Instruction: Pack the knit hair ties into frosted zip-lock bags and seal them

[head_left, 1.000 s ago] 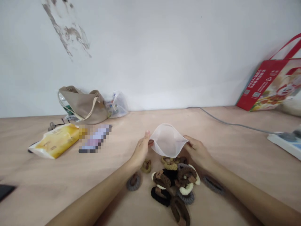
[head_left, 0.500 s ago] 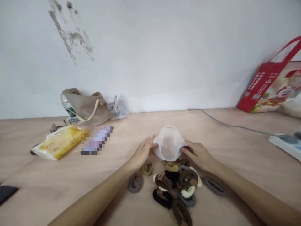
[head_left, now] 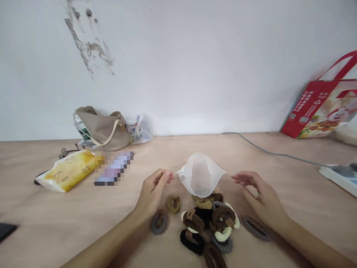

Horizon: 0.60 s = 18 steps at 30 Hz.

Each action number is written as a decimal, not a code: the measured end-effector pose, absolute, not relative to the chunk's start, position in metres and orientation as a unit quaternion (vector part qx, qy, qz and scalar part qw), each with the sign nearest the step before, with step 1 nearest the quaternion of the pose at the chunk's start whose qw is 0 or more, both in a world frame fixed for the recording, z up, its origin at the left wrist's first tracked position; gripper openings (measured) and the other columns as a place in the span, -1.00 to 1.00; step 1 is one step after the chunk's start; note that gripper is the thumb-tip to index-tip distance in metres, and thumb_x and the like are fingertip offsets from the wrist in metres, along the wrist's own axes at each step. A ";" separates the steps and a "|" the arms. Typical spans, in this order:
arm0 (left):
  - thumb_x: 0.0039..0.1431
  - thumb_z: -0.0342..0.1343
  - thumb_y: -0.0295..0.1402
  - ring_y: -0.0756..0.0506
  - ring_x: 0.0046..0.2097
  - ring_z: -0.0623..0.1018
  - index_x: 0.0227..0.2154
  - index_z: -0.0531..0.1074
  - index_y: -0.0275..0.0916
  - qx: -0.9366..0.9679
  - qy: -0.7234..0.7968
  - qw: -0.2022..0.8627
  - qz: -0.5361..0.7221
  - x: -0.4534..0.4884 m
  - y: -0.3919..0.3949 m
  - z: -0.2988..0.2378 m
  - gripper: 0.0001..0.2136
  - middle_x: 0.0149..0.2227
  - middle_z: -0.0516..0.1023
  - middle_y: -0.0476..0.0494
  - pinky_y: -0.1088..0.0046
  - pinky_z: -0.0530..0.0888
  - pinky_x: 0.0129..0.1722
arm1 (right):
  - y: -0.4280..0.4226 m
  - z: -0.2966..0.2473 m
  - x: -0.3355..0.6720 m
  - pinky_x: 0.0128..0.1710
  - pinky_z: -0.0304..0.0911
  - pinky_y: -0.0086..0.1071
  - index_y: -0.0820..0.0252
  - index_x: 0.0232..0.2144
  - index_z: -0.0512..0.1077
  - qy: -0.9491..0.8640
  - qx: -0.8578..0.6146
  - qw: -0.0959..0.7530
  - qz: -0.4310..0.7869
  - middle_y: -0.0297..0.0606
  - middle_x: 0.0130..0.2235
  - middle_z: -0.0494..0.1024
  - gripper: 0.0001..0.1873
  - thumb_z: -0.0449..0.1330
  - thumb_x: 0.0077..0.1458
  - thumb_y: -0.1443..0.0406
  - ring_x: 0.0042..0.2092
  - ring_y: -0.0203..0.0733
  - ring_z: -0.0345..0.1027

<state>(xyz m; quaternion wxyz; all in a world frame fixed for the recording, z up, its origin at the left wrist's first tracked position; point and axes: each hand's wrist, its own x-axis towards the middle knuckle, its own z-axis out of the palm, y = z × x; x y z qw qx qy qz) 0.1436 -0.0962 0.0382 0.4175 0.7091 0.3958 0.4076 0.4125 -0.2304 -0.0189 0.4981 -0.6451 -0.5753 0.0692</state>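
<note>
A white frosted plastic bag [head_left: 200, 175] stands with its mouth spread, its rounded opening towards me. My left hand [head_left: 152, 191] is just beside the bag's left corner, fingers loosely bent and holding nothing. On the other side my right hand [head_left: 263, 197] is open, thumb apart from the fingers, with a small gap to the bag's right corner. In front of the bag lies a pile of knitted hair ties [head_left: 208, 217] in brown, black, grey, cream and tan. A tan hair tie [head_left: 174, 204] and a grey hair tie [head_left: 159, 222] lie near my left wrist, another grey hair tie [head_left: 256, 227] by my right wrist.
At the left are a yellow-and-white packet [head_left: 68, 171], a blurred-out phone-like item [head_left: 115, 169], glasses [head_left: 64, 152], a beige handbag [head_left: 103, 128] and a clear plastic bag [head_left: 143, 128]. At right, a grey cable [head_left: 267, 152] runs to a white power strip [head_left: 341, 178] below a red carrier bag [head_left: 312, 109].
Both hands have let go of the white bag and drawn outwards from its sides. The bag keeps its spread shape. The hair ties lie as before.
</note>
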 end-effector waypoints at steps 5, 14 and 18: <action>0.11 0.07 -0.37 -0.14 -0.13 0.47 -0.33 0.47 -0.16 0.905 0.230 0.268 0.237 0.111 -0.121 0.033 -0.90 -0.16 0.53 -0.14 0.36 0.40 -0.12 | -0.284 -0.017 0.412 -0.43 0.41 -0.31 -0.05 -0.31 0.43 -0.700 -0.592 0.397 0.048 -0.27 -0.37 0.54 -0.85 0.20 0.00 0.30 -0.37 -0.09 0.45; 0.01 0.04 -0.52 -0.12 -0.10 0.52 -0.41 0.41 -0.16 0.925 0.256 0.138 0.246 0.109 -0.120 0.020 -0.87 -0.14 0.54 -0.13 0.36 0.46 -0.12 | -0.294 -0.032 0.416 -0.42 0.50 -0.26 -0.30 -0.01 0.34 -0.739 -0.569 0.348 -0.096 -0.27 -0.28 0.60 -0.49 0.16 -0.01 0.34 -0.34 0.03 0.52; -0.05 0.07 -0.52 -0.09 -0.19 0.55 -0.50 0.38 -0.17 0.916 0.254 0.137 0.279 0.111 -0.117 0.015 -0.89 -0.23 0.55 -0.10 0.42 0.48 -0.19 | -0.295 -0.012 0.406 -0.38 0.50 -0.33 -0.30 -0.01 0.35 -0.728 -0.553 0.384 -0.128 -0.32 -0.26 0.60 -0.53 0.12 0.05 0.34 -0.29 -0.04 0.52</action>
